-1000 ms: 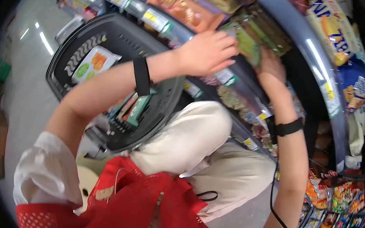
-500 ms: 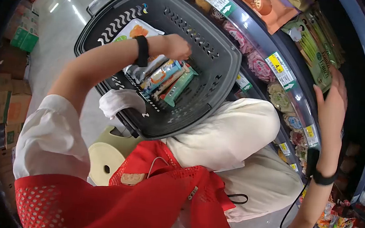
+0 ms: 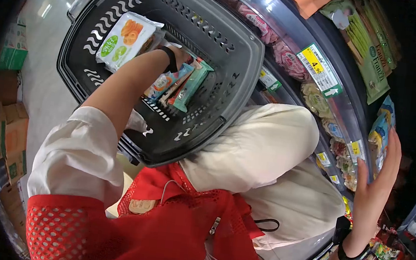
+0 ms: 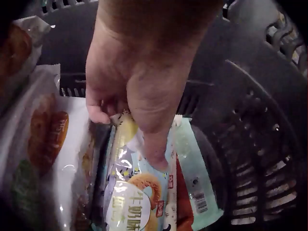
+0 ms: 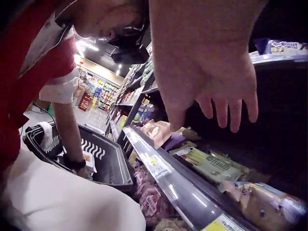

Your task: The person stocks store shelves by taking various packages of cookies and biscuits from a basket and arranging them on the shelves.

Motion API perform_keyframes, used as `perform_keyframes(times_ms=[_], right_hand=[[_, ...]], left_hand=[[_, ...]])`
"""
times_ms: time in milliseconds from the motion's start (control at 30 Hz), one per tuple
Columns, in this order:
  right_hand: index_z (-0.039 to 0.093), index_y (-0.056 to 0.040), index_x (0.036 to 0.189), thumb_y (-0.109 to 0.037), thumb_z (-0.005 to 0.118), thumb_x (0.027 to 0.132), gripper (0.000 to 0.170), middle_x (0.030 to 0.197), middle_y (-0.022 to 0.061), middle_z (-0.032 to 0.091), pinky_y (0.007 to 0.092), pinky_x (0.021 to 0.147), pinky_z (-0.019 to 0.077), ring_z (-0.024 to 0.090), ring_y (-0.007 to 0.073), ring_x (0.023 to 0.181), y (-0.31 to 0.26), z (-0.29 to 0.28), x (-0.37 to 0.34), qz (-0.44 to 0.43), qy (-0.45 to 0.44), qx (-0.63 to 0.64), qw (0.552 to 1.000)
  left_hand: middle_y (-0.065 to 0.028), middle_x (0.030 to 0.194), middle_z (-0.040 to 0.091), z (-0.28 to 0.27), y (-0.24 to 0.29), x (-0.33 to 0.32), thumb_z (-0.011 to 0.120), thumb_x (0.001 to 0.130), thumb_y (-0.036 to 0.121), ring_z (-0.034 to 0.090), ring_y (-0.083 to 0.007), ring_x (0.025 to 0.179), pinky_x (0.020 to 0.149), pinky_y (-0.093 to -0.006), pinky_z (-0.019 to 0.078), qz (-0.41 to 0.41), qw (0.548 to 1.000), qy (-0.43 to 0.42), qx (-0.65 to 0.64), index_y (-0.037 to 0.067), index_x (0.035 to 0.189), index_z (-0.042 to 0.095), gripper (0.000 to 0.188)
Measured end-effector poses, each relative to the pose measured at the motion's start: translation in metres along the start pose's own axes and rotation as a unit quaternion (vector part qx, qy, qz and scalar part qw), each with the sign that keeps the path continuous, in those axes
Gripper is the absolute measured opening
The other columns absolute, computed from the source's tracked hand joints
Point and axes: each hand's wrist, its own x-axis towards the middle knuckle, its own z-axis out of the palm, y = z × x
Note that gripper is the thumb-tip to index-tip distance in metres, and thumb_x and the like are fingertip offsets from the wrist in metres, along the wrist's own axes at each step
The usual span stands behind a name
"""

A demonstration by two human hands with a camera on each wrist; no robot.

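Inside our basket (image 3: 239,63): left hand (image 4: 137,86), newly lowered, pinched a packet (image 4: 139,192), contact gained; by the shelf (image 3: 344,113): right hand (image 5: 207,72) hung spread, empty.

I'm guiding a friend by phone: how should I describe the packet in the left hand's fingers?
Find the big dark basket. Inside it, the left hand pinches a slim packet lying between a white pack and a mint-green packet. Unlike those two, its wrapper is pale blue and lavender, with a ring-shaped biscuit pictured on it.
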Motion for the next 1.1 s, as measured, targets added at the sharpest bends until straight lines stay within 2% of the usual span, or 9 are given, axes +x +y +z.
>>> perform_keyframes(times_ms=[167,267,467,600,667,700,833,933,1100], right_hand=[[0.038,-0.0020,0.130,-0.001,0.064,0.071,0.064,0.132,0.0181,0.038,0.0382,0.102,0.0292,0.037,0.0332,0.123,-0.002,0.010,0.004,-0.023,0.004,0.008,1.000],[0.038,-0.0022,0.129,-0.003,0.063,0.072,0.062,0.132,0.0179,0.039,0.0380,0.102,0.0293,0.037,0.0329,0.122,-0.006,0.011,0.006,-0.040,0.020,0.025,0.999],[0.036,-0.0028,0.130,-0.003,0.062,0.072,0.064,0.132,0.0174,0.039,0.0378,0.103,0.0281,0.036,0.0328,0.123,-0.022,0.000,-0.007,-0.062,0.033,0.050,0.996],[0.038,-0.0035,0.129,-0.005,0.068,0.065,0.071,0.132,0.0164,0.039,0.0413,0.103,0.0273,0.037,0.0326,0.122,-0.033,-0.009,-0.024,-0.098,0.085,0.110,0.985],[0.039,-0.0042,0.129,-0.007,0.071,0.061,0.074,0.132,0.0162,0.039,0.0444,0.102,0.0272,0.038,0.0321,0.121,-0.040,-0.012,-0.036,-0.114,0.125,0.089,0.982],[0.039,-0.0051,0.128,-0.010,0.072,0.059,0.077,0.131,0.0162,0.039,0.0464,0.102,0.0274,0.039,0.0314,0.120,-0.046,-0.012,-0.042,-0.119,0.121,0.061,0.984],[0.036,-0.0066,0.130,-0.010,0.074,0.056,0.083,0.129,0.0163,0.042,0.0509,0.101,0.0268,0.041,0.0315,0.119,-0.049,0.000,-0.075,-0.100,0.132,0.044,0.985],[0.041,-0.0056,0.126,-0.009,0.073,0.056,0.077,0.124,0.0139,0.046,0.0485,0.101,0.0280,0.044,0.0296,0.115,-0.037,0.010,-0.098,-0.076,0.160,0.030,0.984],[0.047,-0.0027,0.118,0.000,0.067,0.059,0.062,0.109,0.0131,0.053,0.0460,0.101,0.0296,0.048,0.0305,0.106,0.009,-0.003,-0.128,0.027,0.123,0.126,0.984]], left_hand=[[-0.0163,0.110,0.059,-0.047,0.025,-0.048,0.078,0.052,0.044,0.056,-0.0315,0.101,0.082,-0.0374,0.0458,0.068,0.992,-0.026,0.099,0.005,0.118,0.052,0.081],[-0.0146,0.101,0.062,-0.109,0.046,-0.117,0.078,0.057,0.035,0.059,-0.0315,0.093,0.078,-0.0410,0.0458,0.048,0.998,-0.023,-0.033,0.006,0.109,0.057,0.063],[-0.0098,0.083,0.063,-0.165,0.104,-0.282,0.074,0.066,0.013,0.061,-0.0207,0.075,0.067,-0.0315,0.0465,0.230,0.891,0.392,0.002,0.001,0.097,0.058,0.038],[-0.0127,0.098,0.062,-0.174,0.160,-0.340,0.072,0.071,0.012,0.060,-0.0249,0.088,0.077,-0.0302,0.0470,0.213,0.846,0.464,-0.155,0.002,0.104,0.056,0.039],[-0.0037,0.089,0.062,-0.165,0.185,-0.336,0.073,0.072,0.017,0.057,-0.0110,0.080,0.073,-0.0257,0.0452,0.098,0.840,0.452,-0.283,0.002,0.101,0.057,0.037],[-0.0010,0.095,0.059,-0.163,0.201,-0.333,0.070,0.077,0.018,0.052,-0.0067,0.085,0.077,-0.0242,0.0440,0.194,0.804,0.460,-0.323,0.003,0.106,0.055,0.037],[-0.0054,0.099,0.061,-0.150,0.265,-0.296,0.062,0.084,0.020,0.058,-0.0108,0.088,0.077,-0.0267,0.0483,0.287,0.659,0.356,-0.597,0.002,0.112,0.053,0.035],[-0.0064,0.109,0.057,-0.142,0.307,-0.285,0.058,0.086,0.022,0.055,-0.0167,0.102,0.087,-0.0327,0.0461,0.276,0.638,0.170,-0.699,0.003,0.118,0.047,0.039],[-0.0088,0.119,0.051,-0.145,0.354,-0.264,0.052,0.090,0.026,0.052,-0.0161,0.107,0.090,-0.0315,0.0440,0.305,0.634,0.109,-0.702,0.002,0.122,0.043,0.040]])
